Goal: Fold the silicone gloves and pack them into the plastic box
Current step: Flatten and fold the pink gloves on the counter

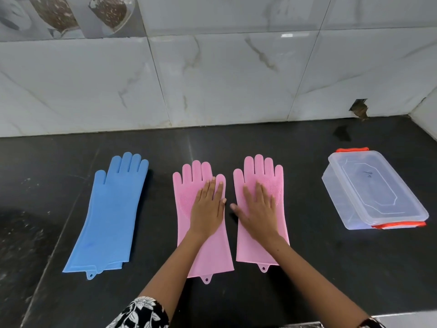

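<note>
Here, straight fingers of each hand (left (208, 207), right (259, 209)) lie flat on separate pink gloves (186, 209).

A black stone counter (295, 268) carries blue gloves (111, 216), two pink gloves (186, 209) (272, 252) flat under the fingers, and a lidded plastic box (373, 190) right of them.

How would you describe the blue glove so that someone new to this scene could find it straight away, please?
Start at the black countertop below the marble-tiled wall and look along the row of three gloves lying flat, fingers toward the wall. The blue glove is the leftmost one. Unlike the two pink gloves beside it, it has no hand resting on it.
</note>
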Action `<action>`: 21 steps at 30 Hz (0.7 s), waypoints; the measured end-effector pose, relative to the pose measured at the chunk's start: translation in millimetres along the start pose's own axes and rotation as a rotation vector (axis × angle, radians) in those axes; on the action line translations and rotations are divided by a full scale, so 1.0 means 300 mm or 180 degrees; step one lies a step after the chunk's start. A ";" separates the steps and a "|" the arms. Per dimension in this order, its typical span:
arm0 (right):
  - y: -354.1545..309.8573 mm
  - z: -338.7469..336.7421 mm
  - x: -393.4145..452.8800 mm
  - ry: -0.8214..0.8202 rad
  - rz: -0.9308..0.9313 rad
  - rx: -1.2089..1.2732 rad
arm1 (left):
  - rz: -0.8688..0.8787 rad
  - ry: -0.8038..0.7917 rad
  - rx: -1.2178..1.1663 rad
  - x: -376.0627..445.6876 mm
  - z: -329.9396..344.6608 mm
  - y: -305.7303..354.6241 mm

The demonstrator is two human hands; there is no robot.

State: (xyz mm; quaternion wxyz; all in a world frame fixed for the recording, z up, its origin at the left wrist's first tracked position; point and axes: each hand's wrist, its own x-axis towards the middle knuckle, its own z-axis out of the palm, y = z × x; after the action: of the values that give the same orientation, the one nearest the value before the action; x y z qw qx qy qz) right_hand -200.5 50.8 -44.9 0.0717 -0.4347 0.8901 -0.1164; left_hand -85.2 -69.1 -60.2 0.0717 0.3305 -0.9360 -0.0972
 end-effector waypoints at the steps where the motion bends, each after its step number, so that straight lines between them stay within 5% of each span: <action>1: 0.006 0.013 -0.005 -0.0032 -0.0070 -0.0113 | 0.0003 -0.0008 -0.0002 0.006 0.001 -0.001; 21: 0.045 0.008 -0.014 -0.0076 -0.0348 -0.0171 | -0.0524 -0.0006 -0.0217 -0.105 -0.034 -0.018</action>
State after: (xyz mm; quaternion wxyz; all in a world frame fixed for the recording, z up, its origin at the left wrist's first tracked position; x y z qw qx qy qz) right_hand -207.7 62.0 -50.6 0.0642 -0.4859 0.8669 -0.0911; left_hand -55.6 -54.7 -53.6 0.0739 0.4037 -0.9019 -0.1348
